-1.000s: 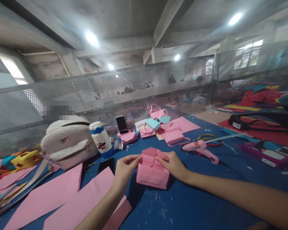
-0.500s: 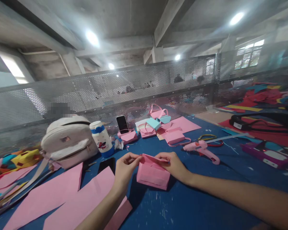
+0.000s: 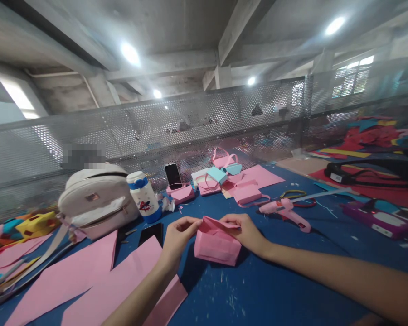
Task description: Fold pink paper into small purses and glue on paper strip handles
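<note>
A small pink paper bag, folded like a box with a top flap, is held just above the blue table between both hands. My left hand pinches the flap's left corner between thumb and fingers. On the other side, my right hand grips the flap's right end, its fingertips partly hidden behind the paper. Left of the bag lie large pink paper sheets, partly under my left forearm. A pink hot glue gun rests to the right of my right hand.
Finished-looking pink bags and light blue ones stand at the back, near an upright phone. A white bottle and a white backpack stand left. Scissors and a purple case lie right.
The pink bag has tilted and lifted very slightly in my hands, so more of its inside under the flap shows. Both hands keep their hold; the other things on the table stay put.
</note>
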`<action>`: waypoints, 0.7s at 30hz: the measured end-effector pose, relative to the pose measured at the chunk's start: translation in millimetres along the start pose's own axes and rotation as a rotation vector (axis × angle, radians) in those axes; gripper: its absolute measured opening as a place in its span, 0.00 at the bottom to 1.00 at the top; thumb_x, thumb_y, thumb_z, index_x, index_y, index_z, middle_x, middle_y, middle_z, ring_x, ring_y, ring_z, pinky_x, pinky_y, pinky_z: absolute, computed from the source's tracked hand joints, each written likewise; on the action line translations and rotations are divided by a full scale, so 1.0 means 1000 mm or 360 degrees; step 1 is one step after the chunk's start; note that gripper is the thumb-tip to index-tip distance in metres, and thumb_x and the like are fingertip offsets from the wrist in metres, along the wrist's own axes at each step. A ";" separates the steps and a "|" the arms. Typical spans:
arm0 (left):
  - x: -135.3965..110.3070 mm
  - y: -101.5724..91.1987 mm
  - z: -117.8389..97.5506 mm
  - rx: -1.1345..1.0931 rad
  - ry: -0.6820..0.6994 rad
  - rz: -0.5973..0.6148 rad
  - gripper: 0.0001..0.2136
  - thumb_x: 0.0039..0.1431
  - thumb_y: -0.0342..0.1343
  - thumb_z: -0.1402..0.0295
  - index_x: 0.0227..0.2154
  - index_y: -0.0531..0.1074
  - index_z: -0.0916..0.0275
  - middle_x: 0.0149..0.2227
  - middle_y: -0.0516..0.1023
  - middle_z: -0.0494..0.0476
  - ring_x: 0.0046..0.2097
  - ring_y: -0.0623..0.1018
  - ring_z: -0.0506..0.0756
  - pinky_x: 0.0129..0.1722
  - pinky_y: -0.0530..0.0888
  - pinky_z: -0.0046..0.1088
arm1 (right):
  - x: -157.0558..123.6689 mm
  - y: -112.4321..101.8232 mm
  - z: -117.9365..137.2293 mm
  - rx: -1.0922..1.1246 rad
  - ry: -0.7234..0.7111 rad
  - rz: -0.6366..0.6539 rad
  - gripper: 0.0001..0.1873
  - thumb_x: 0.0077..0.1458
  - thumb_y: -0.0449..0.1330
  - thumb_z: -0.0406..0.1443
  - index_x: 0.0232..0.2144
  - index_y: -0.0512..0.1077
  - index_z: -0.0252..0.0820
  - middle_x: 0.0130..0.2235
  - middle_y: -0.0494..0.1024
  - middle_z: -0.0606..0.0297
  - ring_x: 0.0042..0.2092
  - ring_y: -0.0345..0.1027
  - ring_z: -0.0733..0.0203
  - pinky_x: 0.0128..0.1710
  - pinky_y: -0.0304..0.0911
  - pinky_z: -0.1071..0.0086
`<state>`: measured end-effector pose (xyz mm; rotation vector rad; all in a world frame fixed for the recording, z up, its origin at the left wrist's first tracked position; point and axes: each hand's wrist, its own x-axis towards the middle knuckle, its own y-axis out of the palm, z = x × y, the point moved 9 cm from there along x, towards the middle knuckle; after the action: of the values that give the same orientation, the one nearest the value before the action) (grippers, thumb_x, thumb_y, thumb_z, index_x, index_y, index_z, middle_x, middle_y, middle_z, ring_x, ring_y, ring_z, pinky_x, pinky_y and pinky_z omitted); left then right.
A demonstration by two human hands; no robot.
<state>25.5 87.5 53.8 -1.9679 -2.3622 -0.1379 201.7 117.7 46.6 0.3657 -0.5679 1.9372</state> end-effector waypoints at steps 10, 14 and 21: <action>0.003 0.000 0.009 -0.0040 -0.0131 0.0072 0.18 0.32 0.75 0.57 0.23 0.80 0.65 0.25 0.79 0.55 0.27 0.75 0.49 0.29 0.71 0.21 | -0.001 0.004 0.009 0.0076 0.0003 0.0093 0.10 0.54 0.61 0.38 0.28 0.77 0.37 0.30 0.80 0.62 0.33 0.72 0.58 0.32 0.62 0.71; 0.003 -0.001 0.012 -0.0034 -0.0148 0.0088 0.19 0.31 0.76 0.56 0.22 0.78 0.64 0.24 0.79 0.54 0.26 0.75 0.49 0.29 0.71 0.22 | -0.001 0.005 0.010 0.0078 0.0007 0.0125 0.09 0.53 0.61 0.38 0.28 0.77 0.37 0.30 0.80 0.62 0.33 0.71 0.58 0.33 0.62 0.71; 0.006 -0.002 0.008 0.0111 -0.0112 0.0126 0.16 0.34 0.75 0.58 0.21 0.78 0.64 0.22 0.78 0.52 0.25 0.74 0.48 0.28 0.69 0.20 | -0.001 0.007 0.009 0.0053 0.0017 0.0169 0.12 0.56 0.59 0.40 0.29 0.76 0.36 0.29 0.77 0.63 0.32 0.68 0.60 0.31 0.60 0.71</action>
<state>22.7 93.7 46.5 -2.0630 -2.2918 0.0179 195.7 110.0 52.5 0.3519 -0.5583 2.0516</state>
